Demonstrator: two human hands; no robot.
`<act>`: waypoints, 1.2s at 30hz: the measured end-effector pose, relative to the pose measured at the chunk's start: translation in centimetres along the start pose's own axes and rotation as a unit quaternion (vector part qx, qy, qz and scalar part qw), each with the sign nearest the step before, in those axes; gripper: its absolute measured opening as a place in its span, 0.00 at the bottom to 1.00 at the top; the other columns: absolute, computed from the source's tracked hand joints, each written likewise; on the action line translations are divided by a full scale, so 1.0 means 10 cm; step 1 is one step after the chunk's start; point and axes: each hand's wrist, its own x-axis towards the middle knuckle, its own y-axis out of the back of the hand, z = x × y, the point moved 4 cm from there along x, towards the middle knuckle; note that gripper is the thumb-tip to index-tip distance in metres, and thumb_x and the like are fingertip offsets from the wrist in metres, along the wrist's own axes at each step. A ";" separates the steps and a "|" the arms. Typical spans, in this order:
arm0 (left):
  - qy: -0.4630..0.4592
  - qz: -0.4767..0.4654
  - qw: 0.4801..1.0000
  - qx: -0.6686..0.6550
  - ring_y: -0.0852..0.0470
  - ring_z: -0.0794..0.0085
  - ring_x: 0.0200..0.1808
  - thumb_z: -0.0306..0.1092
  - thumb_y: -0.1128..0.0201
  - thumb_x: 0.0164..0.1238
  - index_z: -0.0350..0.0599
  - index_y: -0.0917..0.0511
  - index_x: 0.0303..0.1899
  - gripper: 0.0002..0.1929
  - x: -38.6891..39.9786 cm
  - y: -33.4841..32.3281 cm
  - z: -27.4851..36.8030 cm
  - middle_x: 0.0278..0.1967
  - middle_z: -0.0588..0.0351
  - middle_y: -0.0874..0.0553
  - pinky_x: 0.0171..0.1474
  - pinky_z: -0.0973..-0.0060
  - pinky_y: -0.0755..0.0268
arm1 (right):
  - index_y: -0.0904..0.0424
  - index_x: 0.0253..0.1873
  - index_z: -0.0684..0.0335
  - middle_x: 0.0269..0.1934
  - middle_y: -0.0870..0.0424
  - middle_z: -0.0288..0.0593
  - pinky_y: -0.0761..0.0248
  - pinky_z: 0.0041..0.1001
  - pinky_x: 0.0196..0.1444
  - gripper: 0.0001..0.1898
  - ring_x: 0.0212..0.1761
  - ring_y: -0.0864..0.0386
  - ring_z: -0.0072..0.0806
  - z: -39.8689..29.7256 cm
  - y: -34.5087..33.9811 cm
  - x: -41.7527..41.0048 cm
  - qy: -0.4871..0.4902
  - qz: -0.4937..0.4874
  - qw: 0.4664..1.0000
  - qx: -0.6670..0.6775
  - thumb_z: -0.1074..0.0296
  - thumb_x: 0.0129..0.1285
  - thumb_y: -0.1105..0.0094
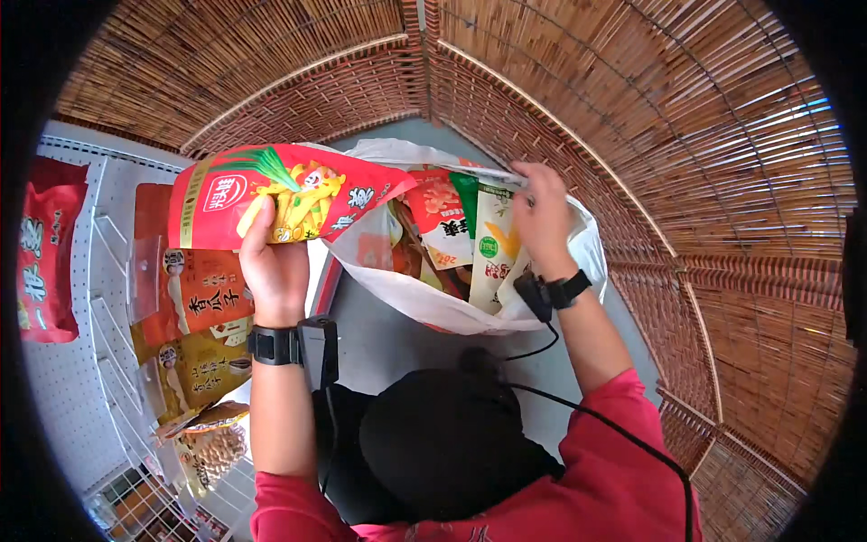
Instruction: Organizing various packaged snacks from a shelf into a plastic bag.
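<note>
A red snack bag [284,193] with a picture of yellow strips and green scallions is gripped near its lower edge by my left hand [274,271], to the left of a large white plastic sack [433,298]. My right hand [542,210] is at the far right part of the sack's mouth, fingers bent at its rim; whether they pinch the plastic is hard to make out. Inside the sack lie a red, white and green snack packet [443,217], a cream packet with a yellow picture [493,247] and other packets, partly hidden by the rim.
On the left, a white pegboard rack [74,379] carries wire hooks with hanging bags, among them an orange seed bag [210,291] and an olive seed bag [196,372]. A wire basket [145,505] sits below. Woven reed walls [609,122] close in behind and on the right. Cables trail from both wrists.
</note>
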 end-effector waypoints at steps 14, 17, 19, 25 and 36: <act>-0.002 -0.012 0.999 0.034 0.27 0.68 0.54 0.28 0.45 0.63 0.39 0.31 0.53 0.17 -0.06 0.01 -0.03 0.50 0.55 0.24 0.59 0.68 0.38 | 0.26 0.33 0.58 0.24 0.22 0.46 0.29 0.35 0.27 0.04 0.27 0.22 0.40 -0.13 -0.27 -0.06 0.034 -0.217 0.965 -0.142 0.73 0.51 0.47; 0.001 -0.021 0.999 0.035 0.26 0.69 0.53 0.28 0.45 0.63 0.39 0.31 0.53 0.16 -0.08 -0.05 -0.03 0.50 0.55 0.23 0.59 0.68 0.38 | 0.25 0.35 0.58 0.26 0.21 0.47 0.28 0.35 0.29 0.04 0.28 0.21 0.41 -0.02 -0.20 0.04 0.013 -0.135 0.985 -0.111 0.72 0.53 0.46; -0.007 -0.015 0.999 0.040 0.27 0.69 0.54 0.29 0.45 0.63 0.39 0.31 0.53 0.16 -0.07 -0.05 -0.04 0.50 0.55 0.24 0.59 0.68 0.38 | 0.24 0.37 0.58 0.27 0.20 0.48 0.28 0.36 0.30 0.07 0.29 0.21 0.43 0.07 -0.21 0.06 -0.007 -0.127 0.988 -0.091 0.69 0.53 0.43; 0.001 -0.022 0.999 0.023 0.27 0.67 0.54 0.28 0.45 0.63 0.39 0.32 0.53 0.17 -0.04 -0.04 0.04 0.51 0.55 0.24 0.59 0.67 0.38 | 0.22 0.38 0.61 0.28 0.19 0.46 0.28 0.34 0.33 0.09 0.31 0.20 0.40 0.39 -0.25 0.24 -0.159 -0.122 0.974 -0.103 0.66 0.52 0.39; 0.026 -0.048 0.997 0.056 0.35 0.64 0.62 0.30 0.46 0.62 0.35 0.37 0.58 0.23 -0.15 -0.01 0.09 0.59 0.50 0.31 0.65 0.66 0.48 | 0.22 0.37 0.63 0.29 0.19 0.45 0.28 0.31 0.33 0.09 0.30 0.20 0.37 0.54 -0.17 0.25 -0.223 -0.099 0.969 -0.035 0.67 0.50 0.38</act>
